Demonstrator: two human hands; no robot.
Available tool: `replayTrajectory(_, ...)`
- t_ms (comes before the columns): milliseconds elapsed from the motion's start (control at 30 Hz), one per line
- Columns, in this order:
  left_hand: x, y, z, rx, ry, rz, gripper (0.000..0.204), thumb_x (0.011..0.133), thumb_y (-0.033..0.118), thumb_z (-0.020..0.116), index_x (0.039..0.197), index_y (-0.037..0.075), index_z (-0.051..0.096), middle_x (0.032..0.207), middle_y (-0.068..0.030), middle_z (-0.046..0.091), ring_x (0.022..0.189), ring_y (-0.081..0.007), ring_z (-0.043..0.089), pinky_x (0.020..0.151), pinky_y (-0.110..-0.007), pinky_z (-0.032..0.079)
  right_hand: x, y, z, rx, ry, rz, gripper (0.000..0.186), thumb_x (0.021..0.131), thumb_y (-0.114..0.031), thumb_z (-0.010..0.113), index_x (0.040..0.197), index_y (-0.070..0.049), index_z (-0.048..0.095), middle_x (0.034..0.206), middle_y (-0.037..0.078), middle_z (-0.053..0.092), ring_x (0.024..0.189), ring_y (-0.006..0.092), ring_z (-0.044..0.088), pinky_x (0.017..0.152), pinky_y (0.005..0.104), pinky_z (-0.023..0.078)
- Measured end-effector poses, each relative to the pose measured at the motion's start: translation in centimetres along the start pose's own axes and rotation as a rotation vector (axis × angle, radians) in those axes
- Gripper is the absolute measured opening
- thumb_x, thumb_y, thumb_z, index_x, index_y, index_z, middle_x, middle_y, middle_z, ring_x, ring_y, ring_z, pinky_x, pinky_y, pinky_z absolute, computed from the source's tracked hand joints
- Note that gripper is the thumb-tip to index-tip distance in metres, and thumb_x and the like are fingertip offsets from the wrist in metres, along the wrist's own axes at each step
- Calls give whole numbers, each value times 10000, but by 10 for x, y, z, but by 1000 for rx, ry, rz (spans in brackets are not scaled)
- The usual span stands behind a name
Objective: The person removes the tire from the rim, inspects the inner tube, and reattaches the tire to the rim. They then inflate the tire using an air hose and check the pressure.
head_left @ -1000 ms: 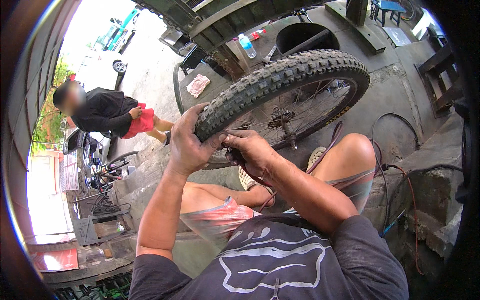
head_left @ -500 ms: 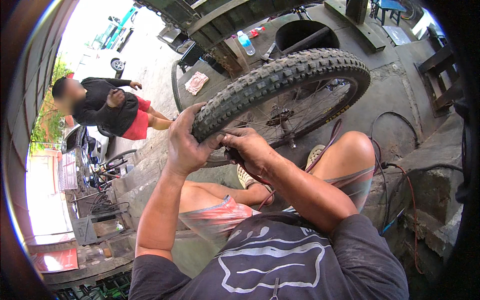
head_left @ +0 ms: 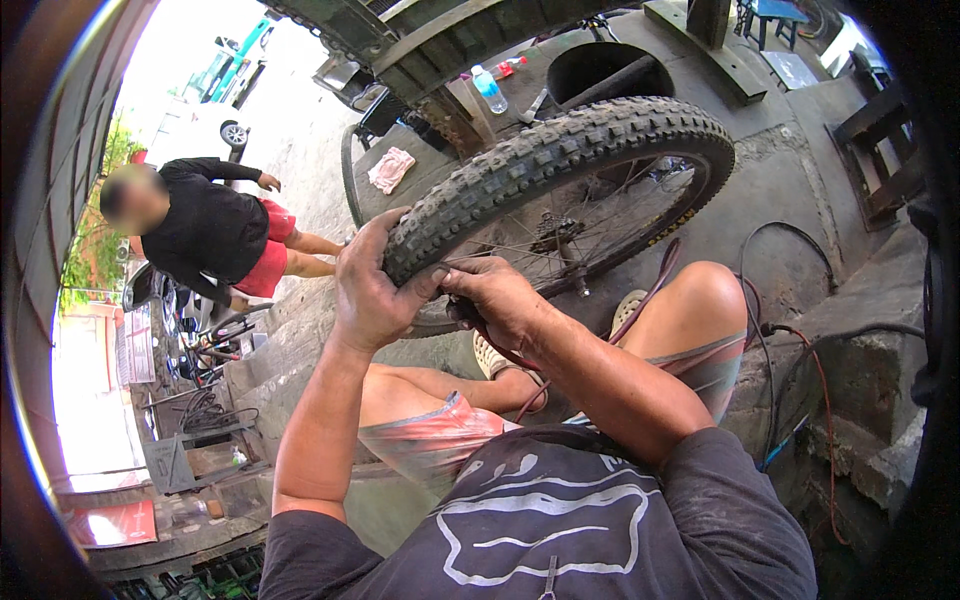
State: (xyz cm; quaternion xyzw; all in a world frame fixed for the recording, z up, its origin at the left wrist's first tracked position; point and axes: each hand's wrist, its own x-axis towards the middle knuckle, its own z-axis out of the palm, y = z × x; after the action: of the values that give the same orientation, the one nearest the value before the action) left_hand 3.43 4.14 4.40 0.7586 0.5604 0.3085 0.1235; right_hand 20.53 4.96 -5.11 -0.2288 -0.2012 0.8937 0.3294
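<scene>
A bicycle wheel with a knobbly black tire leans in front of me, its spokes and sprocket cassette facing my knees. My left hand is wrapped round the near end of the tire, fingers over the tread and thumb at the inner side. Close beside that thumb, my right hand is closed on the dark end of an air hose at the rim. Its tip and any valve are hidden by my fingers. The maroon hose trails past my right forearm and knee.
A person in a black top and red shorts stands at the left. Beyond the wheel are a round black bin, a water bottle and a pink cloth. Cables lie by the concrete ledge at the right.
My hands keep their hold on the tire and hose end, almost unmoved. The person at the left has turned and lowered the raised arm.
</scene>
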Motion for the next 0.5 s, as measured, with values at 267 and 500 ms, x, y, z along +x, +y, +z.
replayTrajectory(267, 6, -2, -9, 124, -3, 80, 670, 785, 291, 954, 1314, -7, 672, 1128, -193, 749, 1015, -359, 761, 926, -445, 587, 18, 27, -36, 57, 121, 56, 275, 1135, -236, 641, 1324, -53, 722, 1061, 37, 724, 808, 116, 602, 707, 282, 501)
replayTrajectory(500, 3, -3, -13, 134, -6, 30, 587, 776, 251, 965, 1218, -15, 685, 1059, -167, 737, 963, -342, 745, 874, -437, 577, -5, 19, -21, 112, 17, 131, 299, 1137, -267, 651, 1346, -61, 709, 1011, 20, 731, 769, 121, 605, 697, 294, 508)
